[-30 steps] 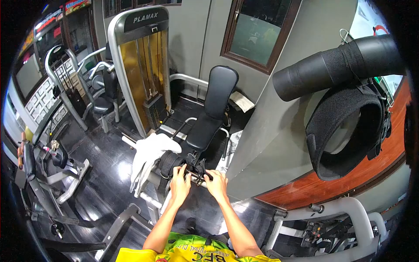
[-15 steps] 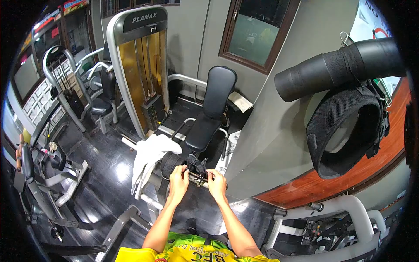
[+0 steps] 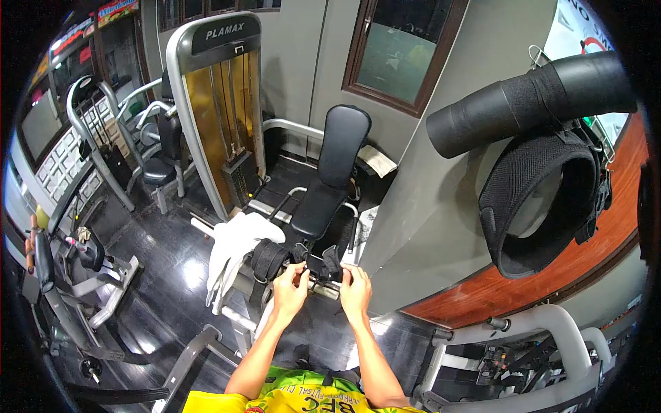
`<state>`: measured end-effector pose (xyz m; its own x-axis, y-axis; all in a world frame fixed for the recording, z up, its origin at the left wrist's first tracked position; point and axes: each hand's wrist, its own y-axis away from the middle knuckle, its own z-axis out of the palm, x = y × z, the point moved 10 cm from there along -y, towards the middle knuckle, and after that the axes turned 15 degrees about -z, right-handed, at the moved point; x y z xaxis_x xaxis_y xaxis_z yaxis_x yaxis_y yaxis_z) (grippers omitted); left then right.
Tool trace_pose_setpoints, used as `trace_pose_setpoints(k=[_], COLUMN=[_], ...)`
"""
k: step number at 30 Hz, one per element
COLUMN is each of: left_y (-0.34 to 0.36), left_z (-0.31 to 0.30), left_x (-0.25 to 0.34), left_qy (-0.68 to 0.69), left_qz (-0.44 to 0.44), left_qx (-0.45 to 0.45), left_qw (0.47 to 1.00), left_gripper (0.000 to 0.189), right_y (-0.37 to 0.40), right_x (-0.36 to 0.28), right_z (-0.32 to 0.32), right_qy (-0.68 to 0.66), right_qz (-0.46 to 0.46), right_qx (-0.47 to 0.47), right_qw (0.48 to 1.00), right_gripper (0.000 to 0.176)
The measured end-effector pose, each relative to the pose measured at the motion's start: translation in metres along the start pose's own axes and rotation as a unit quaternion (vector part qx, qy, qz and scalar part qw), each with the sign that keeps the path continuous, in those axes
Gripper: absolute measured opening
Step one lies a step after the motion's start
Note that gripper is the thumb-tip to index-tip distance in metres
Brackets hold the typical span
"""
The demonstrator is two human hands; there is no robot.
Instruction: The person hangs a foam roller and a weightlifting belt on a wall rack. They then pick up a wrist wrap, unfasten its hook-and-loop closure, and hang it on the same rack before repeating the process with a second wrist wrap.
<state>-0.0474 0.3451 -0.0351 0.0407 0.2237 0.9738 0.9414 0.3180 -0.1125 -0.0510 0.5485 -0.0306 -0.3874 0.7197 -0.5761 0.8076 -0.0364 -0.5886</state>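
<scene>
Both of my hands are at a grey metal bar in front of the black padded seat. My left hand (image 3: 290,292) is closed in a pinch at a black strap (image 3: 301,253), its thumb and fingertips near the strap's lower end. My right hand (image 3: 356,292) pinches the edge of a second black strap piece (image 3: 331,263) that stands up beside the bar. Just left of my left hand sits a black padded cuff (image 3: 268,260) with a strap hanging below it. A white towel (image 3: 237,248) drapes over the machine beside the cuff.
The weight-stack machine (image 3: 220,103) with its black seat (image 3: 318,210) stands ahead. A grey pillar (image 3: 420,206) rises at right, where a black lifting belt (image 3: 509,206) and a black padded tube (image 3: 523,103) hang. Other gym machines (image 3: 162,158) stand at left; a grey frame (image 3: 564,337) is lower right.
My hands have moved apart and slightly to the right, my right hand more. The two strap pieces between them are now farther apart, and the black cuff shows more fully.
</scene>
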Motion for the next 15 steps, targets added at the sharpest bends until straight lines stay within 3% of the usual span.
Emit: trace_pose_setpoints(k=[5,15], left_y=[0.015,0.041], left_z=[0.028,0.068], left_x=[0.007,0.039], left_qy=[0.054,0.125], left_qz=[-0.046,-0.099], left_qx=[-0.074,-0.191], left_qw=[0.995,0.969], left_gripper=[0.021,0.019], right_y=[0.006,0.031], right_x=[0.001,0.012], right_z=[-0.040,-0.093], right_qy=[0.022,-0.083], right_qz=[0.020,0.065], right_qx=[0.036,0.092], right_qw=[0.999,0.990], right_gripper=[0.013,0.018])
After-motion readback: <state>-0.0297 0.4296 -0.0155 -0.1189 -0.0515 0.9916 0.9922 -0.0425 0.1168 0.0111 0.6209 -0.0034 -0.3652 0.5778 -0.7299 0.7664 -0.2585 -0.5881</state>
